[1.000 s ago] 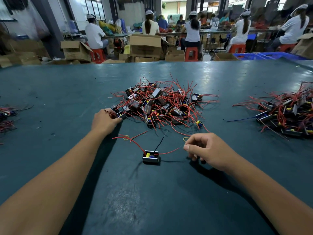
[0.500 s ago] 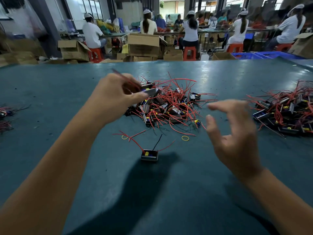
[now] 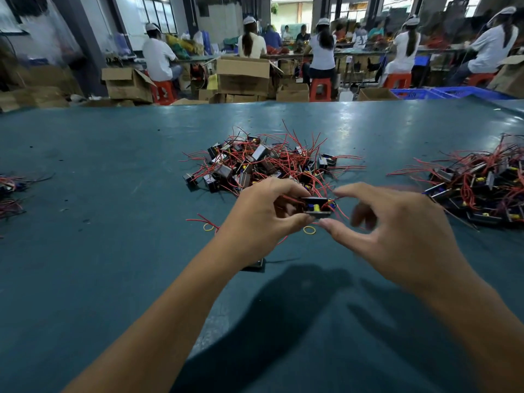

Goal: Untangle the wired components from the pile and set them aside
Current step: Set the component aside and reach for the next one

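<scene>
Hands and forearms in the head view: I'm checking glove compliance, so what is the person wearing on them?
Nothing shows on either. The left hand and right hand are bare, without gloves, rings or a watch. Both forearms are bare to the frame's bottom edge, with no sleeve or wristband in view.

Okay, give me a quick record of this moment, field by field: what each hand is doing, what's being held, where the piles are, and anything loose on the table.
left hand: grips a black wired component, lifted above the table
right hand: fingers spread, thumb and forefinger close on the component's right end; blurred, contact unclear
main pile: tangled, red wires, just beyond the hands
second pile: right side of the table
third pile: left edge, partly cut off
loose items: yellow rubber band, another
table: teal
</scene>
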The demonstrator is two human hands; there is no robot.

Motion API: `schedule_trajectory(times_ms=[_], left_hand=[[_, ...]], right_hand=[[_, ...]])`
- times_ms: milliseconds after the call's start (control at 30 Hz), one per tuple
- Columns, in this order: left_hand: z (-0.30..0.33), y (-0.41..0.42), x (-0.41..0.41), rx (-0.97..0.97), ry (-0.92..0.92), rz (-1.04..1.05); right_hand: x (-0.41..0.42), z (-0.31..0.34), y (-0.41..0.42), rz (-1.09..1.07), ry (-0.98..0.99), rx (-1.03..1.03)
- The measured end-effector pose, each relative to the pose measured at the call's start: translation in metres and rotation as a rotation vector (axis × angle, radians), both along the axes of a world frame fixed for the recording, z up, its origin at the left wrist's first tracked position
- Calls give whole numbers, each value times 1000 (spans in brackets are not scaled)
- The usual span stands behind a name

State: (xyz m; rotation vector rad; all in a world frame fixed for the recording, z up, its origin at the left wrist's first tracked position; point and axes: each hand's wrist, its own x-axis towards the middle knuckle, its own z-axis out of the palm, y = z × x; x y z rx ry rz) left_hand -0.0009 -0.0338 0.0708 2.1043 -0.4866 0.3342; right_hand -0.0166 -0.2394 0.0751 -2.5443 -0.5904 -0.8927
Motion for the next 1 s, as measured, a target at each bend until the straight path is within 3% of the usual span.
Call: schedule_trajectory(times_ms=[133,233,500,700,1000], left_hand=[[-8,0,-2,-61,-107,-1],[-11,-4,-4,-95,-114,-39],[-16,2,-5,-66,-115,-114],[-17,6,-4,-205,-102,-73],[-20,9,-1,-145,-135,-43]], right_hand=[[0,0,1,133,-39,197],[7,-5,3,257,-148,87],[18,-15,1,255,-96,-144],[17,-17,1,250,13,-105],[16,-18,3,275,31,-113]])
